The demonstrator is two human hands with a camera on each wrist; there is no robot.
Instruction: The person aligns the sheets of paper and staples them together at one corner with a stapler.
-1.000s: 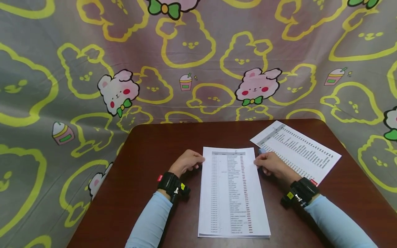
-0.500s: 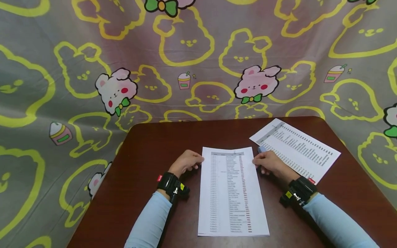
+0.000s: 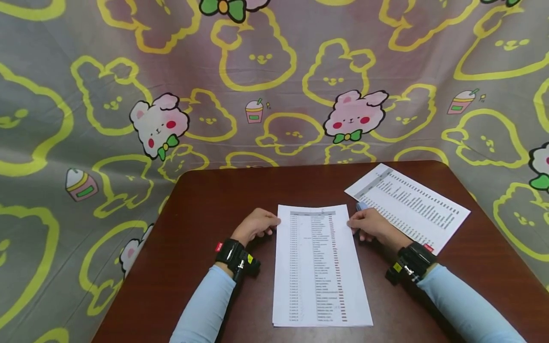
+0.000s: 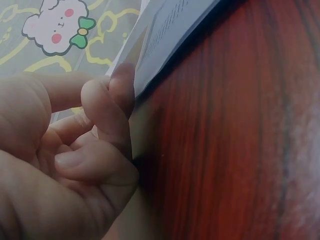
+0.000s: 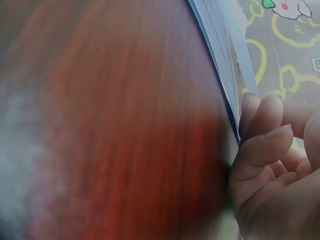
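papers (image 3: 319,267), one pile of thin white sheets whose number cannot be told, sit at the middle of one glossy, wood-grained table (image 3: 214,200). two hands pinch them near the far end: the left hand (image 3: 256,225) by the left edge, the right hand (image 3: 370,224) by the right. one flat, rectangular sheet (image 3: 411,200) lies slantwise beyond, near one pale blue thing (image 3: 361,206), mostly hidden. one creased, printed cloth (image 3: 300,102) hangs behind.
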